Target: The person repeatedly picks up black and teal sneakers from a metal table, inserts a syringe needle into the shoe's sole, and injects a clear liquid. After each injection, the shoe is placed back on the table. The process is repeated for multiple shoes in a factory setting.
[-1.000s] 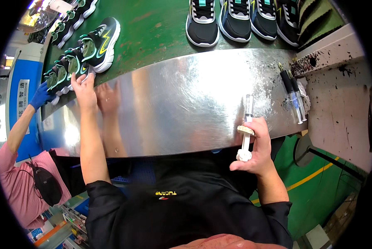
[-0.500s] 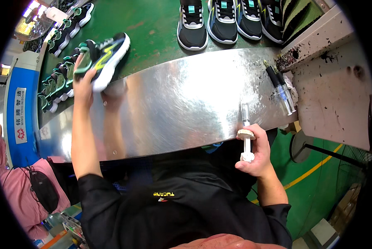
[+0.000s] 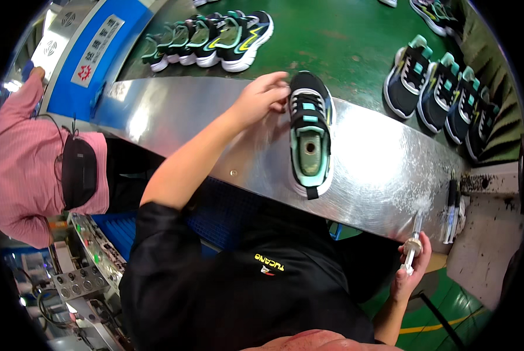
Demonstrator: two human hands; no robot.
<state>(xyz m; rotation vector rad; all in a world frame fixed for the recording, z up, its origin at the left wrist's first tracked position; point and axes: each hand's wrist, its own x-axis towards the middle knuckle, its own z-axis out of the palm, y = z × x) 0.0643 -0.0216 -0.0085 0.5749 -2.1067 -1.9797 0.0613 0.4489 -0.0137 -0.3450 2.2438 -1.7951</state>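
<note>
A black sneaker (image 3: 297,121) with a mint lining and white sole stands on the metal-topped bench edge (image 3: 367,152), its toe pointing away from me and its heel tab toward me. My left hand (image 3: 262,100) is just left of its toe, fingers loosely bent and apart, holding nothing; whether a fingertip touches the upper I cannot tell. Low at the right, my right hand (image 3: 415,266) grips a clear syringe (image 3: 412,250) with a pale collar and white plunger. The syringe's tip points away, toward the metal.
Several similar sneakers (image 3: 238,44) line the green surface at the back left, and more sneakers (image 3: 411,82) stand at the right. Dark-capped syringes (image 3: 451,205) lie by a stained pale frame (image 3: 490,234). A person in pink (image 3: 45,169) is beside a blue machine (image 3: 107,52) at left.
The sneaker has come from the back left onto the metal in front of me, and my left hand has let go. My view has turned left; the right hand still holds the syringe.
</note>
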